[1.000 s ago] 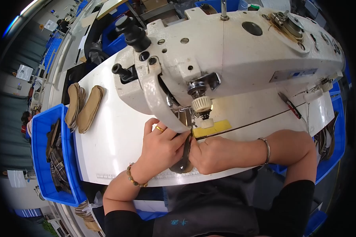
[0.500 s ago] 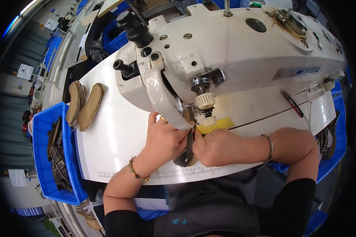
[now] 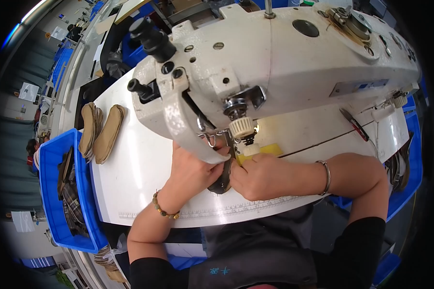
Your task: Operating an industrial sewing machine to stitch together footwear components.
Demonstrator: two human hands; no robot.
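Observation:
A white sewing machine (image 3: 212, 67) stands before me, its needle area partly hidden by a curved white guard (image 3: 185, 127) and a cream tension knob (image 3: 242, 126). Under its head lies a dark, narrow shoe piece (image 3: 220, 185) with a brown strip along it and a rounded end toward me. My left hand (image 3: 193, 166) is closed on the left side of this piece, its front fingertips hidden behind the guard. Opposite, my right hand (image 3: 258, 177) pinches the piece's right edge with thumb and bent fingers.
Tan sole-shaped stacks (image 3: 109, 134) lie on the white table (image 3: 135, 178) at left. A blue crate (image 3: 91, 207) of dark and plaid pieces stands beside it, another blue crate (image 3: 410, 176) at right. Red-handled snips (image 3: 356, 126) and a printed ruler strip (image 3: 255, 209) are on the table.
The shoe piece has moved a little away from me, farther under the machine head. My left hand has gone forward and slightly left with it; my right fingers have shifted slightly left along its edge.

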